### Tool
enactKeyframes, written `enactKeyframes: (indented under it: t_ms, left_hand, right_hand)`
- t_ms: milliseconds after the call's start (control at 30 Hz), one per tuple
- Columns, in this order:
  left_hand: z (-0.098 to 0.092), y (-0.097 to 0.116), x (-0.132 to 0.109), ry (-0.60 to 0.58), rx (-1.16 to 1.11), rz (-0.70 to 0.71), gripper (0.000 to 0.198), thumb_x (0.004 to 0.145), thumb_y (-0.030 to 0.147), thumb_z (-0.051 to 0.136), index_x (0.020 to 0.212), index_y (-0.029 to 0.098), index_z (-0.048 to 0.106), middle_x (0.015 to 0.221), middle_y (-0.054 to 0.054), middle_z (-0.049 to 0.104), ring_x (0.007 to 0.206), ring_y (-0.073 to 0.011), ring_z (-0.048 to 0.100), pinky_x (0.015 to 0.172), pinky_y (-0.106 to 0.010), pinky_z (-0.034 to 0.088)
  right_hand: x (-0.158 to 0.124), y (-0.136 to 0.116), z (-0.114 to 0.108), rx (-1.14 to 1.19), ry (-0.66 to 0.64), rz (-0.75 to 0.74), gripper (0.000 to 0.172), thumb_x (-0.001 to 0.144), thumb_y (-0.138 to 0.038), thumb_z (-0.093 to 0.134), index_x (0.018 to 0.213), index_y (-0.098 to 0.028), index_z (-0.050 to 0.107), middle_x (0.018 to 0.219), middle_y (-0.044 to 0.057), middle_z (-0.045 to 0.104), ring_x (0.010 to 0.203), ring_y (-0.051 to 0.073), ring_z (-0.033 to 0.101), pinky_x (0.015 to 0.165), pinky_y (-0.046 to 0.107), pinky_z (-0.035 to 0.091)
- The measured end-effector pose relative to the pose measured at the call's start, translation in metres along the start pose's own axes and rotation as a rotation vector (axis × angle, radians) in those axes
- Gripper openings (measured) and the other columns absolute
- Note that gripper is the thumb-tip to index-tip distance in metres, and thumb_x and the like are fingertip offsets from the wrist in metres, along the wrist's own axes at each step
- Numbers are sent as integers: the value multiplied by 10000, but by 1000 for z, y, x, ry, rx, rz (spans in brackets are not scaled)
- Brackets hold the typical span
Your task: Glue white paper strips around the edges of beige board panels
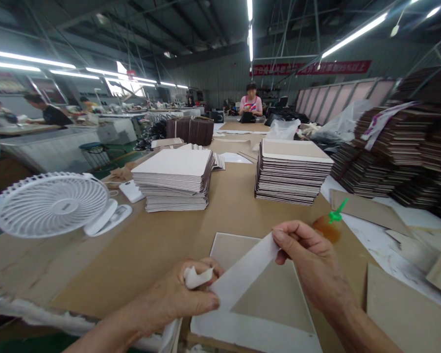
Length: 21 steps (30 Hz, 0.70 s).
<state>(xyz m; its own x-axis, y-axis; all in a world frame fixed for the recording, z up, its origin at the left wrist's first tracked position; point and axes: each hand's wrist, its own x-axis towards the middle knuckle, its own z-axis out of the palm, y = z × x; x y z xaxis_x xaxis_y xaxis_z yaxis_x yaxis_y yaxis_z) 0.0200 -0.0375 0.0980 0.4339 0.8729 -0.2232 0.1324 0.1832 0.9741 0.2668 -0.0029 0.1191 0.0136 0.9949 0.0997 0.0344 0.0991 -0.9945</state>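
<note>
A flat greyish-beige board (268,289) lies on the brown-covered table in front of me, with a white band along its near edge. Above it slants a thin white paper strip (248,267), stretched between my two hands. My right hand (308,255) pinches the strip's upper end between thumb and fingers. My left hand (180,289) is closed around the lower part, its thumb resting on the strip, and a crumpled white piece (197,277) pokes out of its fist. Whether that piece belongs to the same strip is hidden by the fingers.
Stacks of boards stand at left (172,169) and right (294,171). A white fan (55,203) and a white phone (131,191) are on the left. An orange-brown bag tied in green (328,228) sits beside my right hand. A person (250,103) works at the far end.
</note>
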Motion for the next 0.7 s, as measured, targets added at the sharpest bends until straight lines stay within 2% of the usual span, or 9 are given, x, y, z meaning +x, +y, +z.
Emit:
enactKeyframes:
  t_ms: [33, 100, 167, 267, 433, 500, 633, 700]
  left_hand:
    - [-4, 2, -1, 19, 62, -10, 81, 697, 242, 652, 687, 165, 630, 858, -22, 557, 694, -144, 457, 607, -242, 333]
    - [-13, 4, -1, 88, 170, -55, 94, 733, 258, 623, 758, 174, 658, 767, 1, 547, 644, -134, 438, 579, -230, 320]
    - [-20, 6, -2, 191, 243, -123, 105, 739, 286, 632, 744, 181, 637, 612, 49, 452, 556, -111, 360, 519, -210, 269]
    - [-27, 3, 1, 270, 265, -175, 164, 709, 316, 679, 685, 180, 592, 561, 68, 385, 522, -101, 298, 478, -204, 215]
    - [-25, -18, 20, 331, 202, -235, 272, 708, 436, 664, 765, 175, 612, 530, 85, 342, 472, -98, 251, 438, -220, 158]
    - [-23, -26, 29, 333, 223, -238, 272, 705, 444, 653, 729, 180, 595, 512, 91, 318, 462, -98, 249, 439, -225, 151]
    - [-24, -34, 46, 356, 430, -258, 250, 709, 394, 630, 609, 198, 512, 494, 83, 348, 481, -108, 318, 483, -227, 198]
    - [-27, -35, 55, 357, 524, -257, 235, 701, 396, 621, 617, 193, 536, 512, 69, 402, 510, -124, 377, 507, -233, 233]
  right_hand:
    - [0, 4, -5, -7, 30, 10, 223, 770, -395, 691, 751, -180, 636, 617, -32, 578, 541, 89, 502, 535, 204, 402]
    - [-3, 13, -14, -10, 80, 44, 224, 737, -397, 720, 732, -184, 652, 623, -29, 566, 571, 94, 487, 535, 199, 388]
    - [-7, 22, -22, 0, 87, 113, 240, 713, -415, 737, 730, -189, 659, 622, -24, 559, 575, 100, 477, 511, 200, 372]
    - [-13, 33, -29, 9, 50, 233, 284, 692, -455, 739, 719, -187, 651, 614, -18, 558, 553, 106, 468, 489, 208, 361]
    - [-21, 53, -34, -83, 42, 344, 329, 709, -505, 696, 706, -186, 613, 586, -35, 507, 535, 100, 427, 478, 202, 314]
    - [-22, 60, -37, -134, 21, 362, 331, 724, -508, 675, 701, -185, 606, 586, -35, 508, 534, 102, 426, 481, 208, 312]
    - [-19, 71, -46, -269, -23, 347, 299, 767, -478, 630, 722, -183, 626, 622, -26, 533, 589, 119, 447, 534, 229, 335]
    - [-13, 73, -49, -325, -39, 344, 294, 775, -473, 611, 740, -182, 640, 647, -19, 551, 622, 131, 464, 570, 243, 351]
